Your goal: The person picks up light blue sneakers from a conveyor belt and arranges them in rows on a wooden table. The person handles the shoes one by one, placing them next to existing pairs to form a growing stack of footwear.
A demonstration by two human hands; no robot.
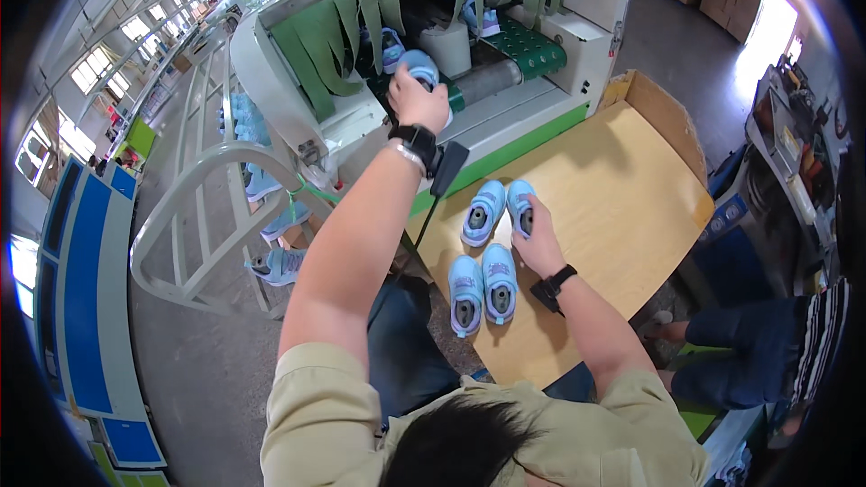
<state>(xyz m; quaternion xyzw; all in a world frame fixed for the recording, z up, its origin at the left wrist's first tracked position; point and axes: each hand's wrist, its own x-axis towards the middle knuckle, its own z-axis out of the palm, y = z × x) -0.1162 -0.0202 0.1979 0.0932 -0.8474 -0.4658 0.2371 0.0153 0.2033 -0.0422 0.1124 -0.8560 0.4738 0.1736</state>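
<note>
My left hand (420,101) reaches to the mouth of a conveyor machine and is closed round a light-blue child's shoe (418,63). On the tan tabletop (600,207), my right hand (539,242) grips the heel end of another light-blue shoe (520,194). Left of that one lies a matching shoe (483,212). Nearer to me, two more shoes, one on the left (465,289) and one on the right (499,280), sit side by side with their heels toward me. Dark inserts show in the openings of these shoes.
Behind a green strip curtain (365,22), more blue shoes rest on the green belt (532,47) around a white cylinder (446,47). A rack with a pale tubular frame (194,162) holds several shoes at left. Cardboard (667,117) edges the table; another person (749,352) is at right.
</note>
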